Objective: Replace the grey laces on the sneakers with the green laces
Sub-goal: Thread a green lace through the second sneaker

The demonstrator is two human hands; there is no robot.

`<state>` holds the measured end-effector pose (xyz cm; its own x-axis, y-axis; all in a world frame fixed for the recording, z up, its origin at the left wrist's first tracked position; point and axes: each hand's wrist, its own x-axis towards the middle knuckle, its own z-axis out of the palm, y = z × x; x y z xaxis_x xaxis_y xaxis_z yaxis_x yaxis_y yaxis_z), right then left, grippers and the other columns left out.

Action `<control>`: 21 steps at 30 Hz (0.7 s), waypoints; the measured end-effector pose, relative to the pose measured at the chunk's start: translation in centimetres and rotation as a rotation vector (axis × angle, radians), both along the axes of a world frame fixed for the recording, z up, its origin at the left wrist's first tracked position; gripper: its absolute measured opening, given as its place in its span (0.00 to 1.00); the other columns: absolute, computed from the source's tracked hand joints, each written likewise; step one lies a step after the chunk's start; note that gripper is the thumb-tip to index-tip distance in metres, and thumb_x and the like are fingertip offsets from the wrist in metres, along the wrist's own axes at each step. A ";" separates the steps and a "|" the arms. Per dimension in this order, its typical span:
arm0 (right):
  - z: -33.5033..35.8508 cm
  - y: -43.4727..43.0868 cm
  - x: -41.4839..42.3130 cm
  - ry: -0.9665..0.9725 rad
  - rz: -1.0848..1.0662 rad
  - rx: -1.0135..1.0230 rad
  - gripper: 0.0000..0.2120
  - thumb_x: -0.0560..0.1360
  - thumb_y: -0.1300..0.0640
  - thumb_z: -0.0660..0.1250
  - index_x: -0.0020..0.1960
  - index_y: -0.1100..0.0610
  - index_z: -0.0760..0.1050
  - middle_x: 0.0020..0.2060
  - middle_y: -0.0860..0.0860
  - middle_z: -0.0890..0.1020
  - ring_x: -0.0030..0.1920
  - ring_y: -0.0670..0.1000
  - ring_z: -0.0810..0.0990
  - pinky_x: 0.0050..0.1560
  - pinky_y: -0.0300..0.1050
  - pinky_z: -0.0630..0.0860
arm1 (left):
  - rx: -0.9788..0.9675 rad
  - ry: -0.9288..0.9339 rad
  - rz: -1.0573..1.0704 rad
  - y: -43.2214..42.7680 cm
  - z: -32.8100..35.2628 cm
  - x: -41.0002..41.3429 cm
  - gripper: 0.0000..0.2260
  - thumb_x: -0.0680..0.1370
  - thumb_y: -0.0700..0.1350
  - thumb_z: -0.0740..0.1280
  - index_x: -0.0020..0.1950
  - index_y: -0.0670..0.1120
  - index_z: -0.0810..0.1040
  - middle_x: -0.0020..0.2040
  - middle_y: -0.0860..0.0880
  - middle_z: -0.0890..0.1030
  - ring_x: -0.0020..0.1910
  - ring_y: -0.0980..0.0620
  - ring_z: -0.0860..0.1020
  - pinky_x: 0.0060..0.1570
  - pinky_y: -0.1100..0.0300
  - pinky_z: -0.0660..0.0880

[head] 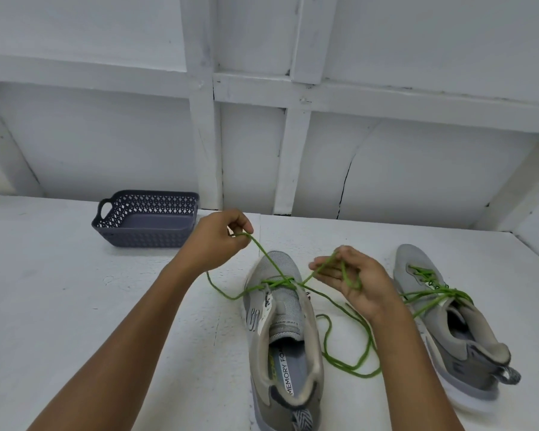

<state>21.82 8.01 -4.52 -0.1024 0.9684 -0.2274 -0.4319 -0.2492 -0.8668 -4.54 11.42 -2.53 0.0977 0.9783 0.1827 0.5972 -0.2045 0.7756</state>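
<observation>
Two grey sneakers stand on the white table. The near sneaker [282, 321] lies in the middle, toe pointing away, with a green lace [349, 365] threaded only through its front eyelets. My left hand [218, 241] pinches one end of that lace, raised above and left of the toe. My right hand [352, 281] holds the other strand, which is looped round its fingers, just right of the shoe. Slack lace trails in loops on the table between the shoes. The right sneaker [448, 325] carries a green lace through its eyelets, with loose ends.
A dark blue-grey plastic basket [147, 234] with a perforated wall sits at the back left of the table, and looks empty. A white panelled wall rises behind the table. The table's right edge runs just beyond the right sneaker.
</observation>
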 end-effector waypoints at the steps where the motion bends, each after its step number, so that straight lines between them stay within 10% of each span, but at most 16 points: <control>1: 0.0 0.2 0.3 0.088 -0.056 -0.040 0.14 0.82 0.60 0.56 0.38 0.59 0.69 0.29 0.56 0.79 0.31 0.55 0.80 0.37 0.49 0.82 | -0.002 0.011 -0.004 0.0 -0.1 0.0 0.07 0.75 0.40 0.71 0.45 0.52 0.80 0.41 0.54 0.79 0.30 0.61 0.72 0.33 0.65 0.70; 5: -0.3 0.1 1.3 -0.343 -0.039 0.012 0.14 0.79 0.53 0.66 0.38 0.55 0.67 0.23 0.48 0.63 0.23 0.47 0.56 0.24 0.38 0.54 | 0.002 0.003 -0.009 0.0 -0.2 0.0 0.05 0.75 0.41 0.71 0.43 0.51 0.81 0.40 0.55 0.80 0.30 0.63 0.73 0.37 0.62 0.71; 9: -0.5 -1.0 1.2 -0.896 0.394 0.142 0.08 0.74 0.53 0.73 0.42 0.58 0.81 0.25 0.46 0.71 0.25 0.45 0.61 0.27 0.38 0.57 | 0.012 -0.017 -0.029 0.2 0.2 0.5 0.04 0.76 0.42 0.71 0.43 0.50 0.81 0.41 0.55 0.82 0.34 0.61 0.75 0.40 0.60 0.74; 12: -0.6 -0.9 0.1 -0.745 0.390 0.156 0.06 0.77 0.62 0.68 0.41 0.59 0.78 0.30 0.46 0.79 0.30 0.44 0.71 0.30 0.36 0.66 | 0.012 -0.046 -0.057 0.0 0.6 1.1 0.03 0.76 0.42 0.71 0.44 0.50 0.82 0.42 0.54 0.83 0.40 0.54 0.79 0.44 0.57 0.77; 15: -0.3 -0.4 -0.2 -0.152 0.137 0.028 0.12 0.80 0.64 0.59 0.39 0.60 0.72 0.37 0.57 0.84 0.40 0.54 0.83 0.41 0.44 0.81 | -0.022 -0.029 -0.106 -0.2 0.4 1.6 0.04 0.76 0.43 0.72 0.43 0.51 0.82 0.40 0.54 0.83 0.35 0.56 0.77 0.41 0.59 0.77; 17: -0.5 0.1 0.3 0.110 0.017 -0.062 0.13 0.80 0.61 0.58 0.37 0.58 0.70 0.27 0.55 0.77 0.29 0.54 0.79 0.35 0.47 0.81 | -0.057 0.030 -0.159 -0.3 -0.1 1.7 0.05 0.75 0.43 0.73 0.42 0.53 0.82 0.39 0.55 0.82 0.31 0.61 0.73 0.35 0.64 0.72; 21: -1.2 0.4 1.2 -0.254 0.042 -0.065 0.13 0.80 0.56 0.64 0.38 0.55 0.66 0.23 0.47 0.59 0.22 0.45 0.55 0.22 0.36 0.55 | -0.147 0.125 -0.291 -0.8 -0.9 2.5 0.05 0.74 0.43 0.74 0.44 0.54 0.82 0.39 0.57 0.81 0.32 0.63 0.74 0.34 0.69 0.70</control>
